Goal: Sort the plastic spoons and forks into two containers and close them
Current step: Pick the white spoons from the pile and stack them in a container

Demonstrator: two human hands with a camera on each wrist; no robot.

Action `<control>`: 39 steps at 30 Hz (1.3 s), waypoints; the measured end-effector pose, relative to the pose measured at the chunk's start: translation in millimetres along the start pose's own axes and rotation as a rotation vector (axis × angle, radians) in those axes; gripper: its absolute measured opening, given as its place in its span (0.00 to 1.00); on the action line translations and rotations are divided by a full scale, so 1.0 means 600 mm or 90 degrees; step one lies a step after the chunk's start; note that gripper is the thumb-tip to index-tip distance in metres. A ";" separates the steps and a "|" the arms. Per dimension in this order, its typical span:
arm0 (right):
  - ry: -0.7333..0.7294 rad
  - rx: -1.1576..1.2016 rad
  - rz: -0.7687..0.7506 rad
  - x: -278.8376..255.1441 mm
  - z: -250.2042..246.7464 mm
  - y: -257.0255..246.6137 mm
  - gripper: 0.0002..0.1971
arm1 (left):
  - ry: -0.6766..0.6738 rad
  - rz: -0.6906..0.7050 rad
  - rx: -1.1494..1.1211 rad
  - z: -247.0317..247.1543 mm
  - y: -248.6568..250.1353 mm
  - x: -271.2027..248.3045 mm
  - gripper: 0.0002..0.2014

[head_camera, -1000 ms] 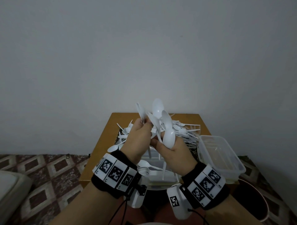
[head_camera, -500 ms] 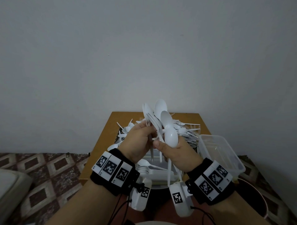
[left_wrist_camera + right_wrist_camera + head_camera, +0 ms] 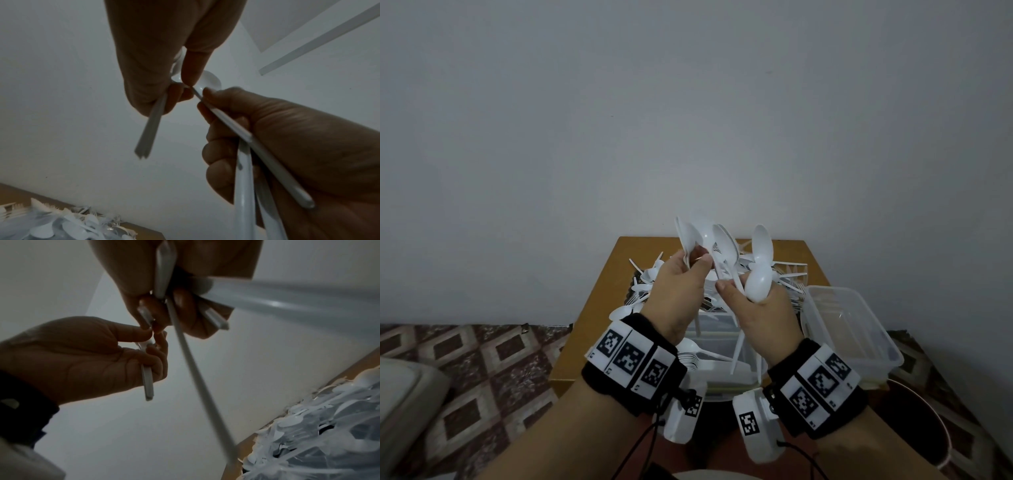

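Both hands are raised above the wooden table (image 3: 606,284). My left hand (image 3: 693,261) pinches a small bunch of white plastic spoons (image 3: 690,236) by their necks; their handles (image 3: 150,129) hang below the fingers. Close beside it, my right hand (image 3: 748,291) grips several spoons (image 3: 758,284) fanned upward, with handles (image 3: 244,186) running through the palm. A pile of mixed white spoons and forks (image 3: 789,274) lies behind the hands. A clear container (image 3: 726,371) holding spoons sits under my wrists. Right of it stands a second clear container (image 3: 859,342), with nothing visible inside.
The table stands against a plain wall and has patterned floor tiles (image 3: 482,359) to its left. A dark round bin (image 3: 928,428) is by the front right corner. A pale cushion-like object (image 3: 400,394) lies at lower left.
The left hand now holds more spoons than a second ago. The right hand's bunch has tipped to the right, and the two hands have drawn slightly apart after meeting.
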State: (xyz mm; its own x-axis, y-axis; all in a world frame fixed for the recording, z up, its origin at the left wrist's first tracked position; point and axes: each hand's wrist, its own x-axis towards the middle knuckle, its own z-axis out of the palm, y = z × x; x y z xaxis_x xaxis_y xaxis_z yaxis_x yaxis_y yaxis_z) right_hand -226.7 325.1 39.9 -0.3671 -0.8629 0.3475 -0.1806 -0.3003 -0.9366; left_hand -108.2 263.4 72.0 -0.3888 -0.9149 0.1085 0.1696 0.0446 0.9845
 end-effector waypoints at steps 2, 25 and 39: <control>0.010 -0.015 -0.007 0.000 0.000 -0.003 0.08 | 0.001 -0.004 0.008 0.001 0.000 0.000 0.06; 0.066 0.008 -0.084 -0.004 0.034 -0.014 0.03 | 0.011 -0.083 -0.114 0.001 0.023 -0.010 0.14; 0.080 -0.121 -0.155 -0.010 0.049 -0.013 0.05 | -0.016 -0.100 -0.171 0.010 0.016 -0.007 0.13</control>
State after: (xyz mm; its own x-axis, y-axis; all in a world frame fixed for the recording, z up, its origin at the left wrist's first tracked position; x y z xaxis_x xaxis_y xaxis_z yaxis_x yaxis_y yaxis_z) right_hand -196.2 320.6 43.9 -0.4002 -0.7139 0.5746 -0.4392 -0.4010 -0.8040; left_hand -110.4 270.3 81.9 -0.4503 -0.8922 -0.0356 0.3377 -0.2070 0.9182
